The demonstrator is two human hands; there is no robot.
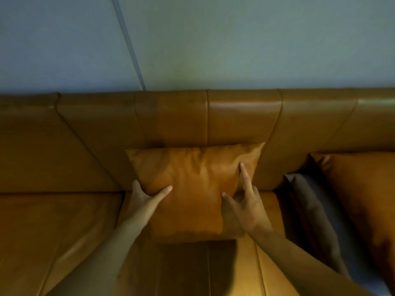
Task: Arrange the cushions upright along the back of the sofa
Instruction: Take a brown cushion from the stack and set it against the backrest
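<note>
An orange-brown cushion (pixel 192 180) leans upright against the sofa back (pixel 235 116) in the middle of the seat. My left hand (pixel 145 199) grips its lower left edge, thumb on the front face and fingers behind. My right hand (pixel 245 201) rests on its right side with the forefinger stretched up along the face and the thumb pressing the front; the other fingers are hidden behind the edge. To the right, a grey cushion (pixel 316 221) and a larger orange cushion (pixel 363 199) lean against the back.
The tan leather sofa seat (pixel 53 231) stretches left of the cushion. A pale wall (pixel 235 39) rises behind the sofa, with a thin conduit (pixel 128 41) running down it.
</note>
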